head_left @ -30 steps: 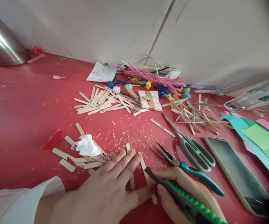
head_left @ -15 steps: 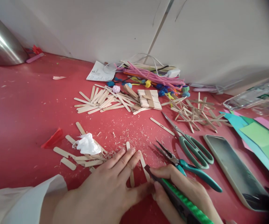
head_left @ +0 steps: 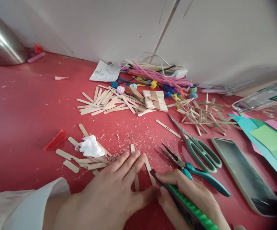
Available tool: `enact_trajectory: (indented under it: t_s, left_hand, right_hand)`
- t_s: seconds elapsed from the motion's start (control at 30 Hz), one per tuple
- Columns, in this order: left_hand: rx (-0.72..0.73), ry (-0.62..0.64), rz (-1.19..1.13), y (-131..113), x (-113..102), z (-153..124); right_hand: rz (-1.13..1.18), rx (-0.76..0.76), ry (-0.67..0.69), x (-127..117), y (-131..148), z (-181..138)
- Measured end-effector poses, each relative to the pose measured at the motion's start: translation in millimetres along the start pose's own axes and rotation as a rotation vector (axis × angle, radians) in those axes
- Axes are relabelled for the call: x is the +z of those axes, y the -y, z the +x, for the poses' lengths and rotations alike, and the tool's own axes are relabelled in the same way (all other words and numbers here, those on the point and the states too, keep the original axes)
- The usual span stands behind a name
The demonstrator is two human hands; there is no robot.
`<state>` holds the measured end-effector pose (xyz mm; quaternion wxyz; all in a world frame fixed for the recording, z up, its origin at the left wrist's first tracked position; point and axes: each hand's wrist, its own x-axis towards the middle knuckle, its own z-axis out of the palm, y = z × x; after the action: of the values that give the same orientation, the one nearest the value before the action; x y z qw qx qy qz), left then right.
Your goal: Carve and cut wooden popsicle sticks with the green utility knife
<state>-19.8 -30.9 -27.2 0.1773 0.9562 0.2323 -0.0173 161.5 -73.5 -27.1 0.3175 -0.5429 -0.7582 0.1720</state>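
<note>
- Head view: a red desk [head_left: 20,121], its far edge against a pale wall, both hands low in the picture, toward the near edge.
- Left hand [head_left: 107,191]: lies palm down, fingers outstretched and grasping nothing, over a wooden stick [head_left: 132,149]; its thumb points toward the right hand.
- Right hand [head_left: 198,193]: fingers curled firmly around a green-and-black cutter [head_left: 188,204], whose dark tip meets a second stick [head_left: 147,163] at the left hand's index finger. Whether the blade cuts into the wood is too small to tell.
- Shavings [head_left: 131,136] litter the desk beyond the fingers.
- Left of the left hand, a white wad [head_left: 91,147] rests on short stick pieces [head_left: 71,166].
- Toward the right edge: teal-handled pliers [head_left: 182,164], green scissors [head_left: 188,137] and a pale-rimmed case [head_left: 233,177], with coloured paper [head_left: 268,137] beyond.
- Toward the far edge: loose sticks [head_left: 109,103], a banded bundle [head_left: 162,103] and, behind, pink pipe cleaners [head_left: 157,74].
- Far left corner: a metal container [head_left: 1,38].
</note>
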Motion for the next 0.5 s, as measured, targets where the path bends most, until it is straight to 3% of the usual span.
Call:
enact_trajectory:
  t_s: [0.5]
  left_hand:
    - [-0.009, -0.040, -0.005, 0.5, 0.7, -0.2]
  right_hand:
    - [-0.003, 0.019, -0.017, -0.1, -0.5, -8.0]
